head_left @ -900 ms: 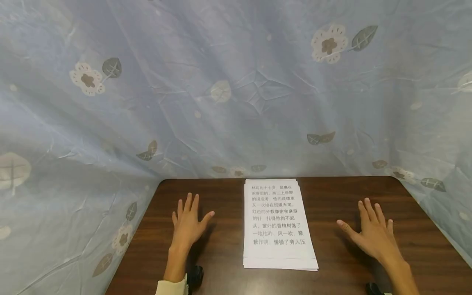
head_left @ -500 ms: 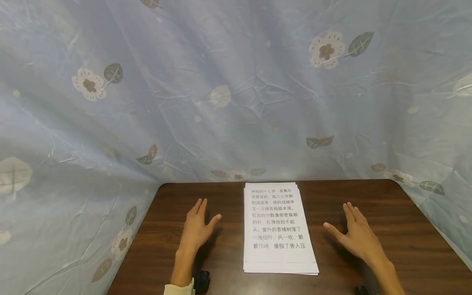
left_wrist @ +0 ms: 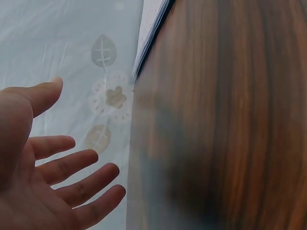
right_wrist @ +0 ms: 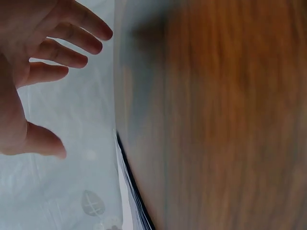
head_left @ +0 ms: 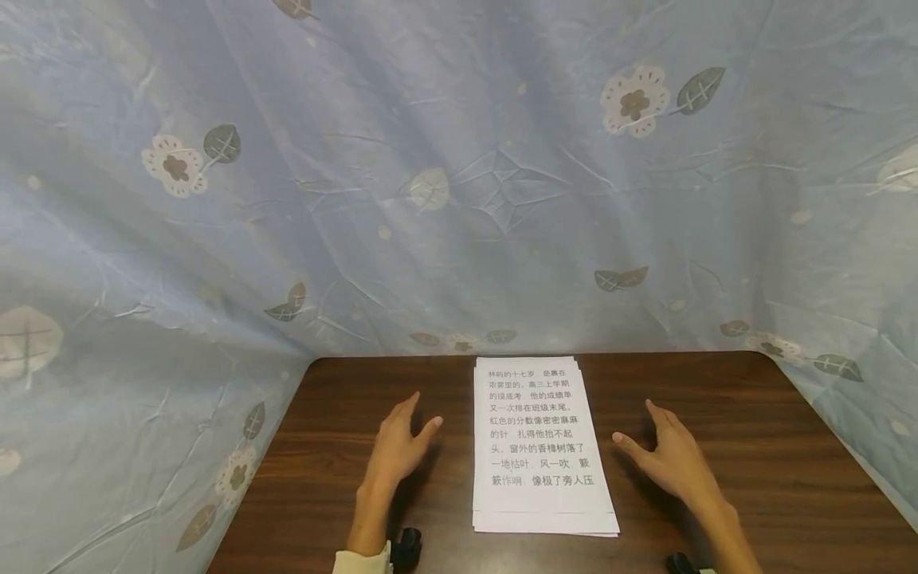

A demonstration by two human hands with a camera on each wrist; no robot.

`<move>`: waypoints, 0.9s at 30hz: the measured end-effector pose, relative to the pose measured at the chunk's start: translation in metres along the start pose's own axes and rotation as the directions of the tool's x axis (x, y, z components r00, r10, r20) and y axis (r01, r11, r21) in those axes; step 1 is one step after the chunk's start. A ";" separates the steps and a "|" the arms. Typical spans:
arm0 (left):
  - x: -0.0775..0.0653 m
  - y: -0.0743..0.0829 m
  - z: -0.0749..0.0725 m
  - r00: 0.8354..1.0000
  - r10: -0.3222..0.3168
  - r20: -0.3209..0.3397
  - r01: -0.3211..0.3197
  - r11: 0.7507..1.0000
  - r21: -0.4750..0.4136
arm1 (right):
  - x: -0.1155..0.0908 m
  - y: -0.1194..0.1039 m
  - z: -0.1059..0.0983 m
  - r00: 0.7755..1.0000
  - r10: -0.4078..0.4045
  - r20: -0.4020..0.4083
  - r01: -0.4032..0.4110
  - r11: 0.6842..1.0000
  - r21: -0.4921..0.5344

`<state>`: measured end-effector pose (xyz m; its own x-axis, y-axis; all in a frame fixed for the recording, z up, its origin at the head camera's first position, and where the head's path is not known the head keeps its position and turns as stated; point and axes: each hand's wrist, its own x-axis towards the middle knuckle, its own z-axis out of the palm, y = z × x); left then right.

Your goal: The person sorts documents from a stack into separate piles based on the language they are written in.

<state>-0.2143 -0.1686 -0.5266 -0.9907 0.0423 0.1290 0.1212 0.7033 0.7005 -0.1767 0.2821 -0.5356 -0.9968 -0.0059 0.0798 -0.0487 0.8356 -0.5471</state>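
Watching remotely, I see the left hand (head_left: pixel 396 452) and right hand (head_left: pixel 674 462), fingers apart, both empty, flanking the paper stack (head_left: pixel 541 510) on the tabletop (head_left: pixel 323 446); an uneven push could skew it (it's misaligned already).

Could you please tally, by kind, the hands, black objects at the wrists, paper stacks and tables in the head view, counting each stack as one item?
Hands: 2 (left hand, right hand)
Black objects at the wrists: 2 (left wrist object, right wrist object)
Paper stack: 1
Table: 1
Total: 6
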 end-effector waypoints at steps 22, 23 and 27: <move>0.008 0.010 0.029 1.000 0.016 -0.012 -0.017 0.988 -0.154 | 0.007 -0.013 0.025 0.997 -0.039 -0.061 0.046 0.993 0.113; 0.008 0.010 0.030 1.000 0.011 -0.009 -0.013 0.987 -0.158 | 0.007 -0.014 0.025 0.998 -0.037 -0.059 0.044 0.992 0.121; 0.009 0.013 0.035 1.000 0.006 -0.005 -0.007 0.987 -0.163 | 0.007 -0.017 0.026 0.998 -0.018 -0.052 0.026 0.988 0.152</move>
<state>-0.2238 -0.1341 -0.5404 -0.9897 0.0428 0.1368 0.1362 0.5781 0.8045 -0.1842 0.2530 -0.5474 -0.9911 0.0077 0.1332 -0.0836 0.7420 -0.6652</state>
